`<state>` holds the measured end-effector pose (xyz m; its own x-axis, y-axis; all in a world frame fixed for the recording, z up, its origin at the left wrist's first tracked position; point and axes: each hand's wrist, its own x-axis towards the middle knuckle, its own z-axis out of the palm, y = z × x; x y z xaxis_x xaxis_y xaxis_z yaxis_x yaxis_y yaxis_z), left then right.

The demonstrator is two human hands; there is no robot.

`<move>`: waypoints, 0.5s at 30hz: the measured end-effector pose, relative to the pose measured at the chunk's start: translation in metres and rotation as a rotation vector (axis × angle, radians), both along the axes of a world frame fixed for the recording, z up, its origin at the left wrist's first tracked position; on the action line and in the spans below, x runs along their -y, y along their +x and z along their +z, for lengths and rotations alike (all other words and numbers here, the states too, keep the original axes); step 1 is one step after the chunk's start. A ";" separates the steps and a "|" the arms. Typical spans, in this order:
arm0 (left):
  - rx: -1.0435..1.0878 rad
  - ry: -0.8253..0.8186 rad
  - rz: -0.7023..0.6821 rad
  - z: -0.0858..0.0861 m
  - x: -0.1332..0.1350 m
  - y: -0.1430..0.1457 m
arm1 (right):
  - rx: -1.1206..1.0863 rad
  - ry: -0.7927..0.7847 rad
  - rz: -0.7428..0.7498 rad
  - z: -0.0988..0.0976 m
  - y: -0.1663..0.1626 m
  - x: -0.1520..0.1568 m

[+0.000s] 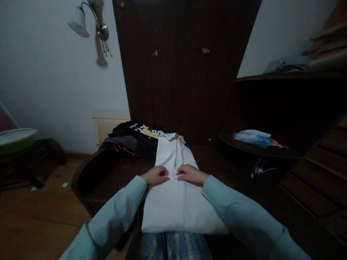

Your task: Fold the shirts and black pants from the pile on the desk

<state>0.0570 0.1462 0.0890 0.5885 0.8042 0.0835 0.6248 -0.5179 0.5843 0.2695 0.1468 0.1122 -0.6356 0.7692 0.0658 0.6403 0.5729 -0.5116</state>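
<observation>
A white shirt (180, 209) lies lengthwise in front of me, its sides straight and its collar end toward the dark panel. Its near edge hangs above blue plaid fabric (176, 245) at the bottom of the view. At the middle of the shirt, my left hand (156, 174) pinches the cloth just left of the centre line. My right hand (191, 174) pinches it on the other side, a short gap away. Both thumbs and forefingers point inward; the other fingers are curled and partly hidden. Light green sleeves cover both forearms.
Dark clothes (132, 141) with white and yellow print lie heaped beyond the shirt, on a dark wooden bench (108, 180). Corner shelves at right hold a plastic packet (252, 138) and folded cloth (287, 65). A green basin (17, 141) stands at left; a lamp (80, 21) is on the wall.
</observation>
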 end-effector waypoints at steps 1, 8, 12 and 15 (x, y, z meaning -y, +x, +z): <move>-0.003 -0.011 -0.005 0.001 0.000 0.003 | 0.041 0.022 0.007 -0.002 -0.004 -0.001; -0.007 -0.008 -0.058 0.004 -0.006 0.022 | 0.028 0.046 0.008 -0.008 -0.006 -0.004; 0.049 -0.061 -0.067 -0.001 -0.007 0.032 | -0.113 -0.015 0.043 -0.012 -0.004 -0.005; 0.129 -0.070 -0.068 -0.004 -0.007 0.035 | -0.266 -0.093 0.044 -0.022 -0.003 -0.006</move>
